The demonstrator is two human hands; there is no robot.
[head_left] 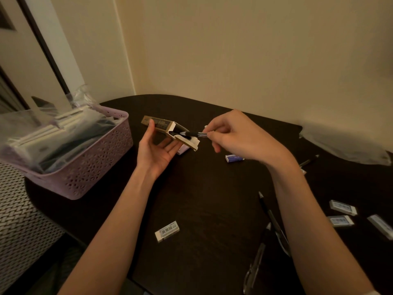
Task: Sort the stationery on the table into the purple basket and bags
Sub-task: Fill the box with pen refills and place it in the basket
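Note:
My left hand [158, 149] holds a small brown cardboard pen box [161, 124] above the dark table [202, 199], thumb on its top and fingers underneath, its end flaps open toward the right. My right hand [231, 133] pinches the clear end of a black pen [190, 134] whose tip sits inside the box's open end. The purple perforated basket [89, 167] stands at the table's left, filled with clear bags and white items. White erasers lie loose: one near the front centre [167, 231], a blue one [234, 157] under my right hand.
Several erasers [342, 207] lie at the right edge. Black pens [274, 222] lie along my right forearm, and another pen [308, 161] lies farther back. A clear plastic bag [344, 143] rests at the back right. A woven-pattern surface [19, 209] adjoins the table's left side.

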